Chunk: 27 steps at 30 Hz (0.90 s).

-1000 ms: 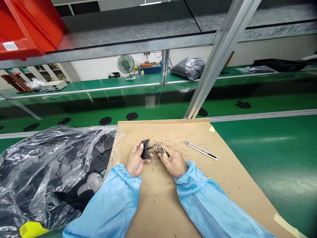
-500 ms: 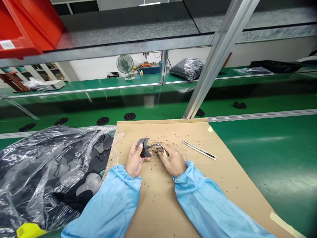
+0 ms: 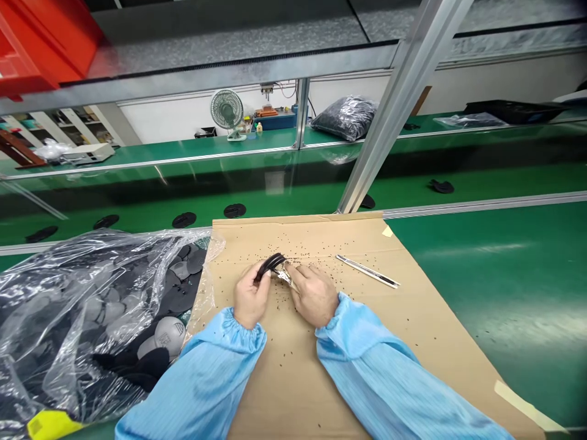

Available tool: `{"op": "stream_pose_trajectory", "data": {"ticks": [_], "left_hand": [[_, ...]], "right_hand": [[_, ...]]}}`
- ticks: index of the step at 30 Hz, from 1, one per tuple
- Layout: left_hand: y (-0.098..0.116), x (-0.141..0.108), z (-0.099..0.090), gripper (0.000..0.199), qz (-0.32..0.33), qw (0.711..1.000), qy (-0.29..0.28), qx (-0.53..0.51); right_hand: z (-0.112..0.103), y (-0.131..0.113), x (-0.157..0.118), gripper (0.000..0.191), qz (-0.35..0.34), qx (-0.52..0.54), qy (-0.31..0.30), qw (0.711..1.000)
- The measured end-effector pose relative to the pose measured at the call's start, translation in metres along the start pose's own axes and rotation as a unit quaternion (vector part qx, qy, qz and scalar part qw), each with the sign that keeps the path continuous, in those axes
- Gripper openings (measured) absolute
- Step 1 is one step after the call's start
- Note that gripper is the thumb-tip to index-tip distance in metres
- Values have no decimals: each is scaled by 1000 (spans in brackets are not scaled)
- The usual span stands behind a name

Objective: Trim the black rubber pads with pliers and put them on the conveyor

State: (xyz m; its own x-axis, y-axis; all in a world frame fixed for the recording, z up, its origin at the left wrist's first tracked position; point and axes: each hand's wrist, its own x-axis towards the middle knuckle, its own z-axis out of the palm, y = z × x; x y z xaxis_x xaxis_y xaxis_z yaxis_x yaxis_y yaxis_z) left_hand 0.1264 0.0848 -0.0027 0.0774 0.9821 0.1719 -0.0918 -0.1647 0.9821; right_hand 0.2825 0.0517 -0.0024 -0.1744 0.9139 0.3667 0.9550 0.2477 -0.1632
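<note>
Well left of the grip, a clear plastic bag lies slumped over a heap of flat black and grey rounded pieces, its edge overlapping the sheet of brown cardboard under the hands. The left hand pinches a curved black piece between thumb and fingers, holding it just above the cardboard. Directly right of that piece, and touching it, is the tip of a small metal tool, gripped in the closed fingers of the right hand; the fingers hide most of it, so how its tips stand is unclear. Tiny dark specks litter the cardboard around the grip. Light-blue sleeves run back from both wrists. Right of the grip, a utility knife lies on the cardboard, with a green workbench beyond the sheet's edge.
</note>
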Motion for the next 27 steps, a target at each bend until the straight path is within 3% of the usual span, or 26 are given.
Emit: {"op": "stream_pose_trajectory", "data": {"ticks": [3,7,12,27], "left_hand": [[0,-1,-2,23,61,995,0,85],[-7,1,-5,26,183,958,-13,220],[-11,2,-7,29,250,924,-13,290],[-10,0,-7,31,279,890,-24,360]], "right_hand": [[-2,-1,1,41,15,-9,-26,1000],[-8,-3,1,43,35,-19,-67,997],[-11,-5,2,43,37,-22,-94,995],[-10,-7,2,43,35,-35,-101,994]]}}
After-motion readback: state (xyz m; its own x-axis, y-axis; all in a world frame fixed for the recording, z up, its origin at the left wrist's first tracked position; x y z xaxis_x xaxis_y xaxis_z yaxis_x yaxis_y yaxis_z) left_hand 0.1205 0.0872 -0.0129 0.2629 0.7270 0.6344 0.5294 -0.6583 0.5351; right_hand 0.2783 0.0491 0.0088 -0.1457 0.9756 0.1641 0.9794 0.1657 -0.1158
